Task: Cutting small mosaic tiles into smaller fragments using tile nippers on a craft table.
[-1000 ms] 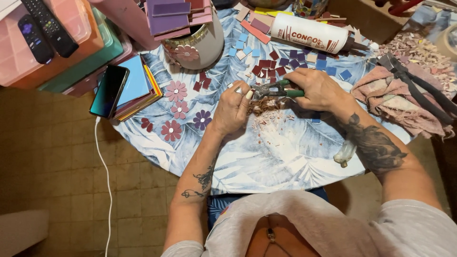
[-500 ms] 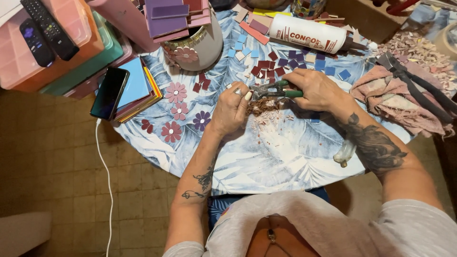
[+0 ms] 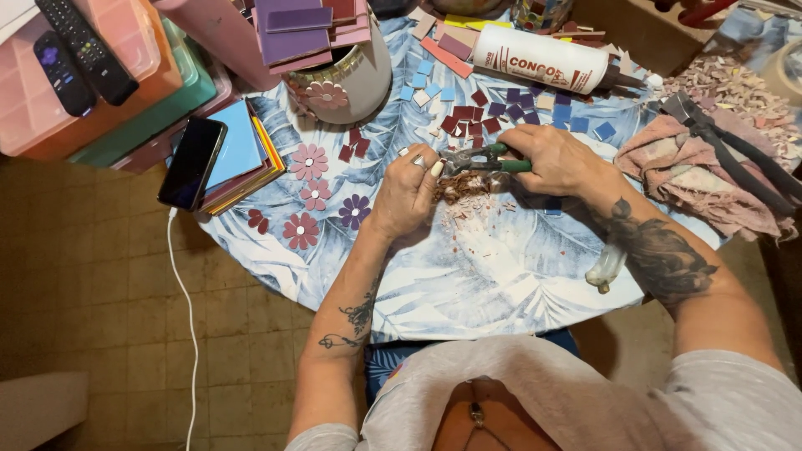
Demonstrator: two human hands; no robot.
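The round worktop (image 3: 468,284), under a blue leaf-print cloth, carries everything here. At its far left edge a pink vase (image 3: 338,71) stands with purple tile sheets (image 3: 292,33) leaning on it, and a stack of coloured sheets (image 3: 242,154) hangs over the left edge with a dark phone (image 3: 192,163) lying on top. A white glue bottle (image 3: 543,60) lies on its side along the far edge, and a pink rag (image 3: 693,179) is bunched at the right edge with black pliers (image 3: 735,150) resting across it. Near the worktop's middle the right hand (image 3: 560,163) has its fingers clamped round the green handles of the nippers (image 3: 480,159), whose metal head points left. The left hand (image 3: 409,196) meets that head, fingers pinched together on a small piece that is too hidden to make out. Just under the nippers lies a heap of reddish chips (image 3: 459,188), with pale crumbs scattered toward the near edge. Loose blue and maroon tiles (image 3: 493,108) lie between the hands and the bottle. Five small tile flowers (image 3: 309,161) sit near the left edge, beside the left hand.
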